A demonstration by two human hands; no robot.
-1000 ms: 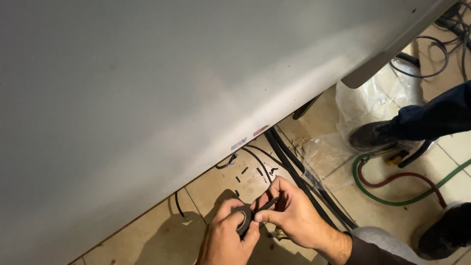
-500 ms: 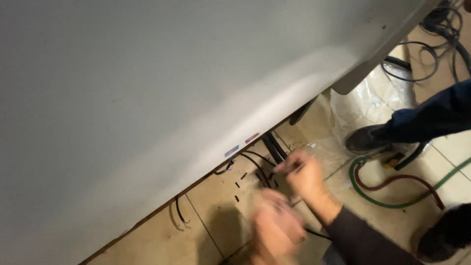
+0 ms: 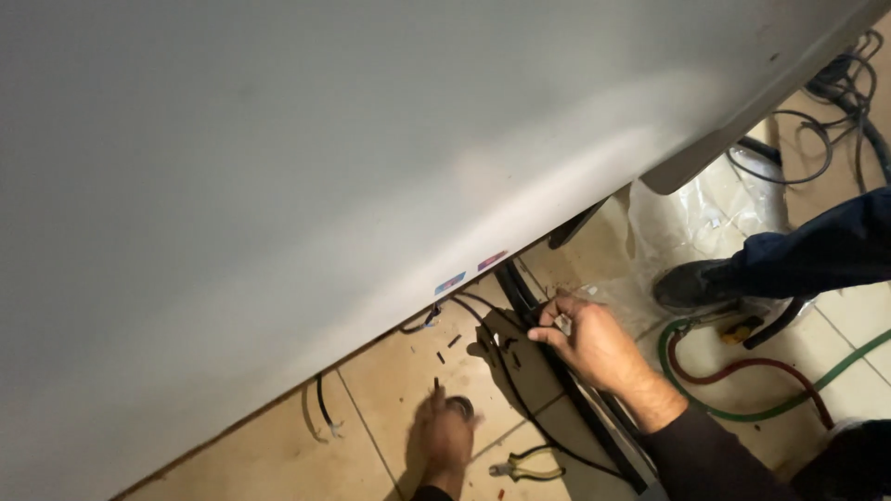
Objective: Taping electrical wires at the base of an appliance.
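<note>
My right hand (image 3: pixel 594 345) is under the edge of a big white panel (image 3: pixel 353 176) and pinches a thin black cable (image 3: pixel 506 376) next to a black strip (image 3: pixel 520 288) that runs along the floor. My left hand (image 3: pixel 444 441) is lower and slightly blurred, down at the tiled floor. Its fingers close on a small dark round roll (image 3: pixel 461 406). Short black cable ends (image 3: pixel 322 408) hang from under the panel on the left.
Pliers with yellow-green handles (image 3: pixel 524 467) lie on the tiles between my arms. Another person's dark shoe (image 3: pixel 696 283) and blue trouser leg (image 3: pixel 826 250) stand on clear plastic sheeting (image 3: pixel 696 218). Green and red hoses (image 3: pixel 733 376) curl at right; black cables (image 3: pixel 821 121) are coiled at upper right.
My hands were together around the dark roll. They have parted: the right hand has gone up to the cable by the black strip, the left has dropped to the floor with the roll.
</note>
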